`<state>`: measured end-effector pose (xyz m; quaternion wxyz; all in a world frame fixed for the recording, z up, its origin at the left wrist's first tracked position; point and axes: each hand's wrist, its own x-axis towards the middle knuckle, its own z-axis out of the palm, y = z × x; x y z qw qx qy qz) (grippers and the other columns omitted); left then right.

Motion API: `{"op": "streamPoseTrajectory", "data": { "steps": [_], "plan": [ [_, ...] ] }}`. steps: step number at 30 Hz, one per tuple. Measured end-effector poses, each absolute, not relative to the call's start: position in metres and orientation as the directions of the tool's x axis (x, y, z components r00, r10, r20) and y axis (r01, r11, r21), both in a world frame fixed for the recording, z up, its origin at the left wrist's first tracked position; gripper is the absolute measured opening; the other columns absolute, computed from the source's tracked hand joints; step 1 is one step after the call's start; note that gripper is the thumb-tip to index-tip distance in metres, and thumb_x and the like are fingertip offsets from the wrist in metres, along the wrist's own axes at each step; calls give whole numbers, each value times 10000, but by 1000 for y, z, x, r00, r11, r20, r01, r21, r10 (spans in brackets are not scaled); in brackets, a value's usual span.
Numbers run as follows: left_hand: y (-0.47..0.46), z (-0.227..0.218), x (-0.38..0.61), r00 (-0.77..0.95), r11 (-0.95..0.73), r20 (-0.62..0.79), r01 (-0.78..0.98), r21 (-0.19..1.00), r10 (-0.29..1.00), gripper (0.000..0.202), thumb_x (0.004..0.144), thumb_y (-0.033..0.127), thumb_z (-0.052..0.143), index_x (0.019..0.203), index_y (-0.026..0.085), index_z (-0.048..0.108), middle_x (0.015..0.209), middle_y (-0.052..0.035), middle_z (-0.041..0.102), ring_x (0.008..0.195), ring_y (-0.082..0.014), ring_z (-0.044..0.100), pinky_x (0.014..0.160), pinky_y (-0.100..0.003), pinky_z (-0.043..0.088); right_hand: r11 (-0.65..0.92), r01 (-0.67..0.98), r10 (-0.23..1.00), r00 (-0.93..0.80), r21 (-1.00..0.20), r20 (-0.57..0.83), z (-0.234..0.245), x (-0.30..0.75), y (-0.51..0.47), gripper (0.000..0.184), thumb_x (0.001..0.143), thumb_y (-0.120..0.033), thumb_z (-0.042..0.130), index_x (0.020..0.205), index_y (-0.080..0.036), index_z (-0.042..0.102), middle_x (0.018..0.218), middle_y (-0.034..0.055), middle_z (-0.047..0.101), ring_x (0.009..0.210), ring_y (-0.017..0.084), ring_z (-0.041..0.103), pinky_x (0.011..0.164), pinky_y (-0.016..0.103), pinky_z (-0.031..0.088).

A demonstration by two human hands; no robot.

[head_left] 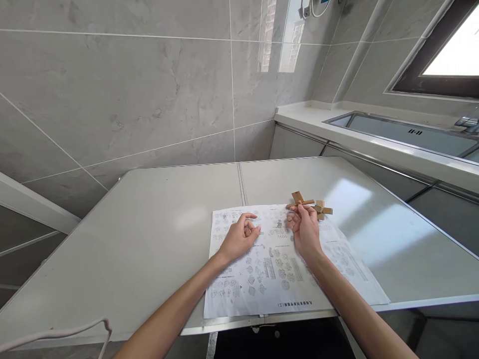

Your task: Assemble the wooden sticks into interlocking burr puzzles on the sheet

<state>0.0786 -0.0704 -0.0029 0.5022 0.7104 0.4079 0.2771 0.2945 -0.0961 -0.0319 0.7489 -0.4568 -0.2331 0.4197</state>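
Observation:
My left hand (241, 236) rests over the left part of a printed paper sheet (232, 299). Its fingers are loosely curled, with a gap between thumb and index finger and nothing visible between them. At the sheet's far right edge, my right hand (306, 230) has its thumb and index fingertips closed on a light-brown wooden puzzle piece (307, 202), a thin notched stick; the fingers hide part of it. Another wooden piece (297, 196) stands up just behind that stick. Right of the fingertips lies a cross-shaped cluster of interlocked wooden pieces (322, 210).
The sheet shows rows of small puzzle drawings, upside down to me. Under it is a pale folding table (168, 199) with a centre seam. A white cable (75, 329) crosses the near left corner. A counter with a sink (411, 132) stands at right, a tiled wall behind.

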Motion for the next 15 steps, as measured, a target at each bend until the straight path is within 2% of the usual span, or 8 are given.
{"op": "streamPoseTrajectory", "data": {
  "steps": [3, 7, 11, 15],
  "plan": [
    [-70, -3, 79, 511, -175, -14, 320, 931, 860, 344, 987, 453, 604, 1240, 220, 608, 782, 39, 585, 642, -140, 525, 661, -279, 454, 189, -277, 880, 474, -942, 37, -26, 284, -100, 306, 935, -475, 703, 980, -292, 462, 892, -57, 624, 560, 95, 522, 467, 221, 430],
    [-70, -3, 81, 517, -211, 2, 345, 915, 856, 271, 988, 422, 581, 1139, 215, 669, 746, 31, 584, 647, -149, 531, 636, -278, 434, 123, -24, 960, 257, -992, 113, -22, 268, -106, 222, 973, -450, 637, 908, -250, 568, 729, -36, 633, 533, 125, 496, 501, 256, 393],
    [-71, -2, 81, 536, -257, 23, 366, 894, 844, 171, 970, 371, 583, 970, 220, 663, 691, 40, 572, 622, -145, 509, 609, -274, 405, 148, 243, 980, 97, -959, 176, -25, 259, -113, 128, 927, -348, 675, 870, -239, 638, 648, -36, 611, 573, 154, 496, 574, 279, 367],
    [-72, -2, 81, 542, -287, 34, 389, 876, 839, 127, 949, 318, 586, 869, 221, 604, 680, 46, 565, 608, -136, 485, 587, -267, 381, 172, 404, 980, 26, -899, 200, -27, 257, -116, 101, 968, -328, 591, 902, -253, 606, 579, -68, 507, 530, 161, 428, 571, 284, 322]
  ]
}}
